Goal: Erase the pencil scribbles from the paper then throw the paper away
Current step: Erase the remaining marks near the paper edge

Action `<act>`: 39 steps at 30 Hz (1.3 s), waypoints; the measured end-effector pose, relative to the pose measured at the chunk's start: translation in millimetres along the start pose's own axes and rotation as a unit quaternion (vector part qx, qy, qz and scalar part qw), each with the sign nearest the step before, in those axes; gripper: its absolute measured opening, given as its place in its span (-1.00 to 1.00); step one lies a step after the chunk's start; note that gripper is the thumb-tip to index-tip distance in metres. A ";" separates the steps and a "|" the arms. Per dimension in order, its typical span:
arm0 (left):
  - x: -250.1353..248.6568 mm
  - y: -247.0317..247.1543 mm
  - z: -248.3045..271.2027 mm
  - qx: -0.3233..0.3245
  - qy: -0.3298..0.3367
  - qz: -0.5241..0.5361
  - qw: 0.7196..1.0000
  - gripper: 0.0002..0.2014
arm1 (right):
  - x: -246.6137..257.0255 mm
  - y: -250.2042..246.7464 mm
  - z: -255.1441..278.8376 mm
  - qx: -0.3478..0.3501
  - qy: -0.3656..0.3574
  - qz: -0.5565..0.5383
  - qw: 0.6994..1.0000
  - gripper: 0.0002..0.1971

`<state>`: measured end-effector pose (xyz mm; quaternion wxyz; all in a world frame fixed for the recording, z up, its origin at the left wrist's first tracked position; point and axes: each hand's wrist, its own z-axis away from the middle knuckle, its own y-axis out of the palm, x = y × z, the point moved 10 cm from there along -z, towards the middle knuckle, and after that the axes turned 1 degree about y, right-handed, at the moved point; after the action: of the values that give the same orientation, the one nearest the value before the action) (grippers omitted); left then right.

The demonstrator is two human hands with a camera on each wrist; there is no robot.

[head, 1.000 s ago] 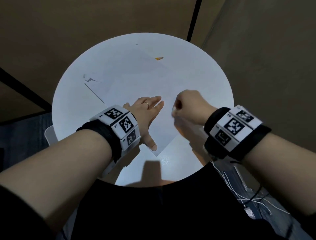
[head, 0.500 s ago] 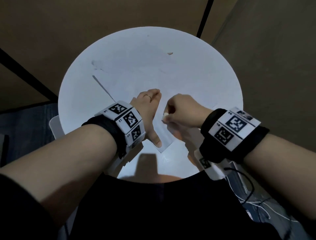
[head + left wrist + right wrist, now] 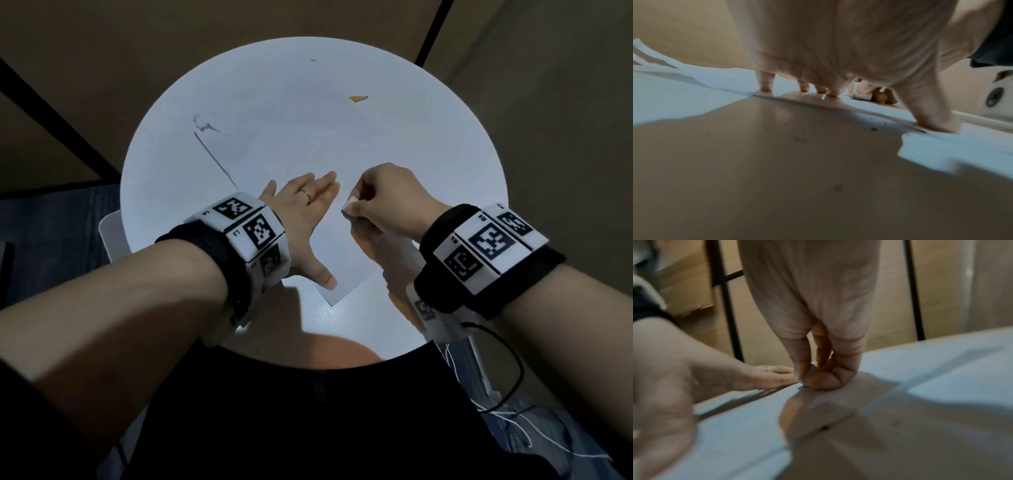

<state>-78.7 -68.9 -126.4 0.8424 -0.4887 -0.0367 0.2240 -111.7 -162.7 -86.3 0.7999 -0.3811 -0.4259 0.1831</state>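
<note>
Left hand [image 3: 301, 219] lies flat on the paper [image 3: 346, 260], fingers straight and together, thumb splayed toward the sheet's near corner. In the left wrist view the fingertips [image 3: 766, 88] and thumb press down on the surface. A ring [image 3: 307, 195] sits on one finger.

Right hand [image 3: 387, 202] is curled, pinching a small white eraser [image 3: 350, 206] between thumb and fingers; the eraser sits on the paper just right of the left hand's fingertips. The right wrist view is blurred, so eraser contact is only probable from there; knuckles are down against the sheet.

The paper lies on the round white table [image 3: 205, 274], near corner pointing at the person. Grey pencil scribbles [image 3: 209, 128] show at the sheet's far left, well apart from the eraser. A small orange scrap [image 3: 358, 98] lies at the far side of the table. Both wrists carry marker bands [image 3: 250, 233].
</note>
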 end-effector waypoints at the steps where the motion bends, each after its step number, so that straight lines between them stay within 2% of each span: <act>1: 0.2 -1.4 -0.9 -0.005 -0.004 0.004 1.000 0.24 | -0.8 0.3 -0.2 -0.002 0.002 -0.007 1.000 -0.91; 4: 1.6 -5.6 -1.6 -0.015 -0.020 0.018 1.000 0.10 | -2.7 3.0 0.4 -0.013 0.010 -0.027 0.999 -0.91; 9: -2.2 -13.1 -3.0 -0.027 -0.031 0.020 0.999 0.16 | -0.3 8.5 2.4 -0.030 0.009 0.006 0.999 -0.94; 11: -2.3 -14.3 -3.2 -0.025 -0.035 0.020 0.999 0.17 | 8.8 16.1 4.6 -0.005 -0.015 0.043 0.999 -0.90; 13: -2.3 -14.9 -3.1 -0.026 -0.036 0.020 0.999 0.16 | 19.1 26.4 7.9 0.048 -0.048 0.084 0.994 -0.97; 15: -2.2 -14.8 -4.1 -0.027 -0.038 0.021 0.999 0.15 | 22.0 24.6 6.1 0.072 -0.055 0.113 0.989 -0.95; 18: -1.3 -14.1 -5.8 -0.022 -0.043 0.014 0.999 0.21 | 16.6 -2.3 -12.4 0.006 -0.023 0.131 0.991 -0.81; 20: -1.5 -13.8 -6.7 -0.019 -0.043 0.013 0.999 0.24 | 18.8 -3.7 -13.8 -0.005 -0.017 0.143 0.990 -0.79; 24: -1.9 -16.4 -7.0 -0.033 -0.043 0.020 0.998 0.25 | 30.5 35.6 9.8 0.106 -0.081 0.153 0.979 -0.92; 25: -2.1 -16.4 -7.6 -0.033 -0.045 0.018 0.998 0.26 | 28.9 33.2 11.6 0.105 -0.081 0.151 0.980 -0.91; 29: -1.8 -16.9 -9.3 -0.030 -0.050 -0.001 0.998 0.28 | 20.1 -6.8 -8.0 -0.008 -0.035 0.140 0.989 -0.81; 31: -1.6 -17.9 -8.4 -0.033 -0.049 0.008 0.998 0.28 | 26.8 4.8 -2.1 0.005 -0.058 0.144 0.988 -0.87; 34: -0.6 -18.2 -8.1 -0.034 -0.050 0.008 0.998 0.29 | 33.1 28.0 12.5 0.074 -0.091 0.151 0.981 -0.86; 36: -1.4 -17.8 -8.1 -0.028 -0.050 -0.007 0.998 0.30 | 27.1 11.9 3.0 0.052 -0.072 0.148 0.985 -0.87; 39: -1.1 -18.4 -8.4 -0.023 -0.053 -0.017 0.998 0.29 | 14.1 -18.0 -15.5 -0.021 -0.018 0.111 0.993 -0.88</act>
<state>-71.1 -83.9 -115.1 0.8313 -0.4952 -0.0946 0.2342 -91.5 -172.6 -70.3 0.7586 -0.4396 -0.3992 0.2682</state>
